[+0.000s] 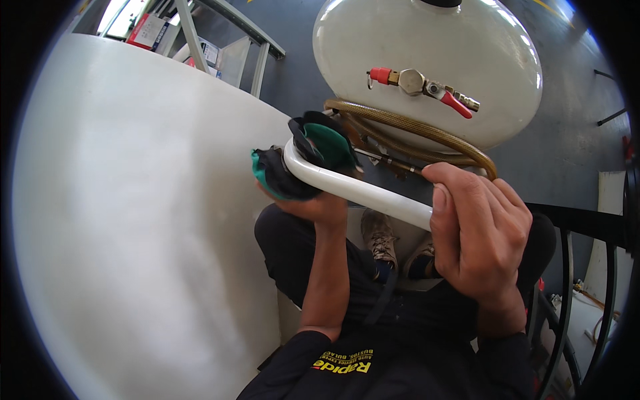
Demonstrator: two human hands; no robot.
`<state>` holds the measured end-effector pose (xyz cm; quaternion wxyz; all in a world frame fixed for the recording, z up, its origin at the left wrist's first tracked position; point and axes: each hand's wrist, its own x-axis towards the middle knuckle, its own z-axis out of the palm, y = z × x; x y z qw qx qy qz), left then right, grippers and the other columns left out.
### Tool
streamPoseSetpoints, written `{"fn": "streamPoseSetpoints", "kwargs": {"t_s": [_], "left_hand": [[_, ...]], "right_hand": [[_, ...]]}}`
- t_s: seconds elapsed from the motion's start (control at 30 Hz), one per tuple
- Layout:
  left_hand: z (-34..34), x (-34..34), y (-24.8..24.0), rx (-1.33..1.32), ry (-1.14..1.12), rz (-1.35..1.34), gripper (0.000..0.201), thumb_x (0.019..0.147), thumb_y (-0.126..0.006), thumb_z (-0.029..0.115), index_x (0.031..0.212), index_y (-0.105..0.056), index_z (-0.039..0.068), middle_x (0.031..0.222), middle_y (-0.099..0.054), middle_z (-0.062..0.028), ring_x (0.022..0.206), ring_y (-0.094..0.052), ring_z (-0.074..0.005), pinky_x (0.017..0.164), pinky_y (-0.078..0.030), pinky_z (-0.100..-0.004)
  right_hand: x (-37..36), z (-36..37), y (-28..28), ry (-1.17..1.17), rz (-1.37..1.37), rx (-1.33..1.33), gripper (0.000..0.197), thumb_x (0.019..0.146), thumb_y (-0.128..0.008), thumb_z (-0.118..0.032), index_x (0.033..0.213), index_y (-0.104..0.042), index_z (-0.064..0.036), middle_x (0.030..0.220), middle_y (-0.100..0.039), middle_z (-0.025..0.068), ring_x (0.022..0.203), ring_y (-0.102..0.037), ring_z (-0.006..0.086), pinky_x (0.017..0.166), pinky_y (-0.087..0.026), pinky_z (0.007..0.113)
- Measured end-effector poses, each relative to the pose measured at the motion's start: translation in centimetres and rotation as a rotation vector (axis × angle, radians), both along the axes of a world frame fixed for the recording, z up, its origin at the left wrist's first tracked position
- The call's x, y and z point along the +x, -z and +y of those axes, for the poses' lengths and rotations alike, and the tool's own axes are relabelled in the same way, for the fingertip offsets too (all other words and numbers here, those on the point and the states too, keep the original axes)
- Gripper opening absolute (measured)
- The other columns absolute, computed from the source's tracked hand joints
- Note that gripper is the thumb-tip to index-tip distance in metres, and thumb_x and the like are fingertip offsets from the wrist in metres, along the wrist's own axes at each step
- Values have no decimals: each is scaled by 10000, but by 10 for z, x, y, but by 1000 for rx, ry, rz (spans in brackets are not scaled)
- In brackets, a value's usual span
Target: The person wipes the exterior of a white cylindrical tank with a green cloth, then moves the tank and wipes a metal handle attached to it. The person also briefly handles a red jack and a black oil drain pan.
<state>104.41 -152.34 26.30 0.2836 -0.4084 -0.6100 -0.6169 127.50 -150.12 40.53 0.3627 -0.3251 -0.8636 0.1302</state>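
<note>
A white bent tube (363, 190) runs slantwise in front of me. At its curved left end, my left hand (320, 205) is closed on black-and-green fabric (327, 141), bunched on both sides of the bend; most of those fingers are hidden behind it. My right hand (477, 227) is curled over the tube's right part, thumb across it, and hides where the tube goes. By the right index fingertip lies the end of a thin metal rod (393, 162), which points toward the fabric. Whether that hand also holds the rod is unclear.
Beyond my hands stands a cream tank (427, 60) with a brass valve (412, 82) and red lever (457, 105). A brown hose (400, 117) loops below it. A large white surface (133, 200) fills the left. Black railings (567, 300) and a grey metal frame (230, 20) stand nearby.
</note>
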Motion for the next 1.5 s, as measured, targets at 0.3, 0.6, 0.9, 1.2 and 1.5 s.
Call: {"fn": "streamPoseSetpoints", "kwargs": {"t_s": [0.3,0.6,0.9,1.2,1.5], "left_hand": [[20,7,10,-376,421,-643,320,1041,-762,263,1114,-697,-42,974,-724,-65,853,-636,-127,782,-523,-305],[-12,4,-25,-179,105,-253,387,960,-818,118,1255,-653,-72,1187,-718,-140,1048,-713,-200,972,-558,-352],[12,-5,20,-412,499,-589,356,982,-799,158,1237,-686,-63,1137,-763,-129,968,-740,-192,912,-582,-338],[0,-2,12,-214,230,-344,359,965,-799,167,1225,-693,-56,1122,-739,-133,980,-716,-207,906,-570,-351],[13,17,-12,-196,102,-425,281,996,-810,177,1053,-709,-79,887,-772,-101,788,-742,-189,775,-595,-322]], "right_hand": [[-3,1,3,3,50,39,99,965,-656,26,1042,-715,47,873,-748,136,689,-721,253,641,-507,349],[1,-1,2,5,-12,-1,99,963,-655,26,1035,-718,53,874,-749,142,703,-729,255,650,-514,346],[-3,0,3,8,39,28,97,972,-651,24,1037,-715,57,895,-757,142,717,-733,260,650,-511,353],[-1,0,2,-3,-4,3,103,954,-655,39,1036,-715,57,898,-758,142,723,-736,253,650,-506,352],[0,3,4,-2,16,34,104,955,-650,42,1037,-709,66,883,-749,141,699,-720,254,635,-497,347]]}}
